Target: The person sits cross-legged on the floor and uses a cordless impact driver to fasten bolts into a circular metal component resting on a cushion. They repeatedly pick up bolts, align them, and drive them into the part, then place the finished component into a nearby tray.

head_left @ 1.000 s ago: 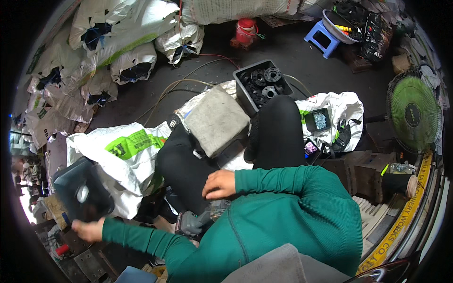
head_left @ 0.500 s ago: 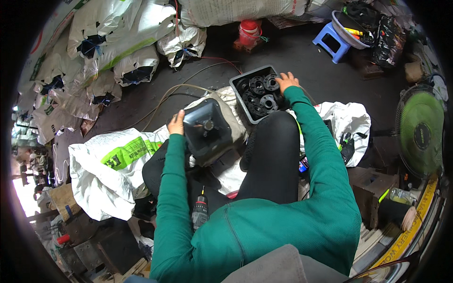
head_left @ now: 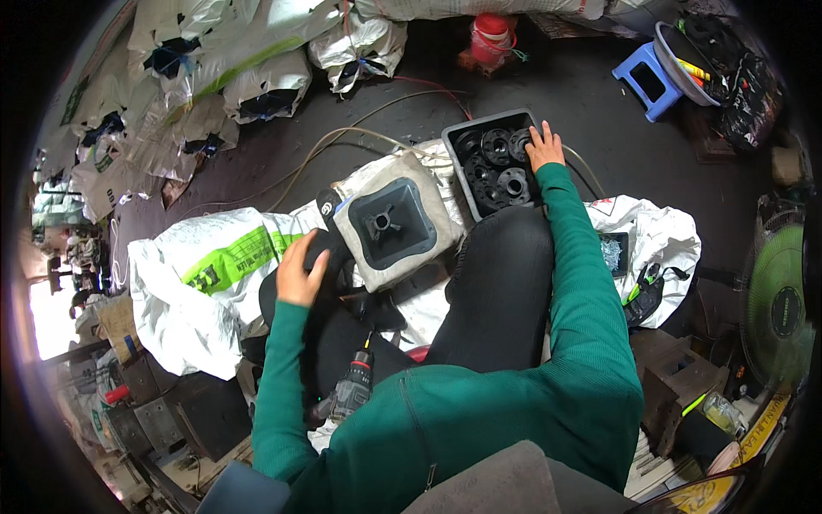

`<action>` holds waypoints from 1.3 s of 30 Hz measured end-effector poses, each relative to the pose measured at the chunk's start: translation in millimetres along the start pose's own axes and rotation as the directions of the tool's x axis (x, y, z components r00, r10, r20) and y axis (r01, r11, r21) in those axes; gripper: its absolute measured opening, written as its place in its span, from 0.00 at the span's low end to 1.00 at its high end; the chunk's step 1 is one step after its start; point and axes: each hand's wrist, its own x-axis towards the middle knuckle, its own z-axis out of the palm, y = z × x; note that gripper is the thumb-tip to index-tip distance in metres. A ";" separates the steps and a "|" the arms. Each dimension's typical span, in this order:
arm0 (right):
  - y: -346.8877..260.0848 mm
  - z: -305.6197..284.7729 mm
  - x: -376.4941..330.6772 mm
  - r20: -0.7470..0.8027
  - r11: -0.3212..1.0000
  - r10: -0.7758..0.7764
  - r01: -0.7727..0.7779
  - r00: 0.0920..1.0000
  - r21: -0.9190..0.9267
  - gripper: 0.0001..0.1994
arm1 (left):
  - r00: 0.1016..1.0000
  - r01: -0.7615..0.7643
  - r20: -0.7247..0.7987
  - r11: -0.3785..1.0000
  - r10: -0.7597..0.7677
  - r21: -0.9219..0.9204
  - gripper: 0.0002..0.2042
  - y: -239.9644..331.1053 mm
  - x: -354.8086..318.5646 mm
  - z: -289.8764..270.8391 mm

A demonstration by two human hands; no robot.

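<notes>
My left hand (head_left: pixel 300 272) is open and empty above my left leg, its thumb and fingers apart. Past it stands a beige padded block (head_left: pixel 364 268) with a dark square recess (head_left: pixel 409 231) in its top and a small hub (head_left: pixel 382 222) in the middle of that. At the right rim of a grey plastic crate (head_left: pixel 459 177), my right hand (head_left: pixel 545 151) lies with its fingers stretched out, close to several round black flanged parts (head_left: pixel 513 183) inside. Whether its fingertips touch a part I cannot tell. A cordless drill (head_left: pixel 353 385) with a thin bit rests by my lap.
White sacks (head_left: pixel 205 287) lie to the left and under the block. A small tray of screws (head_left: pixel 613 252) and a pair of pliers (head_left: pixel 648 287) lie on the right. Beyond are a blue stool (head_left: pixel 648 81), a red bucket (head_left: pixel 491 38), a green fan (head_left: pixel 783 300) and a hose (head_left: pixel 300 171).
The glossy black square piece that my left hand held on the block is off it, baring the recess. My left hand has come back toward me, empty. My right hand stays at the crate.
</notes>
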 end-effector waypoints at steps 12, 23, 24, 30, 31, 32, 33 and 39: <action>-121.7 -133.9 5.5 0.123 -0.032 -0.243 -0.134 0.962 0.990 0.22 | 0.949 0.179 -0.299 0.951 -0.100 0.251 0.13 24.8 -104.7 -17.7; -258.9 -75.7 -23.5 0.374 -0.003 -0.255 -0.387 0.892 0.922 0.20 | 0.927 0.125 -0.368 0.983 -0.067 0.135 0.12 14.1 -115.5 -24.1; -263.5 -75.0 -20.1 0.313 0.081 -0.214 -0.303 0.925 0.950 0.21 | 0.925 0.133 -0.372 0.982 -0.074 0.136 0.12 13.4 -115.0 -23.9; -264.0 -116.2 -28.2 0.257 0.397 -0.143 -0.182 0.956 0.900 0.30 | 0.956 0.080 -0.289 0.994 -0.054 0.079 0.11 21.8 -106.5 -22.2; -255.8 -131.9 -34.6 0.194 0.453 -0.106 -0.126 0.975 0.883 0.30 | 0.956 0.077 -0.287 0.996 -0.063 0.035 0.11 23.2 -106.4 -20.9; -241.6 -149.9 -37.7 0.131 0.495 -0.183 -0.024 0.974 0.869 0.30 | 0.957 0.064 -0.287 0.994 -0.036 0.089 0.11 23.8 -107.5 -19.2; -224.6 -165.5 -49.3 -0.038 0.407 -0.186 0.112 0.982 0.906 0.26 | 0.952 0.047 -0.306 0.989 -0.001 0.144 0.11 23.4 -109.0 -18.4; -50.8 -143.8 -134.2 -0.453 0.399 0.538 0.259 0.711 0.880 0.09 | 0.951 0.101 -0.308 0.962 -0.019 0.253 0.11 11.8 -116.9 -13.3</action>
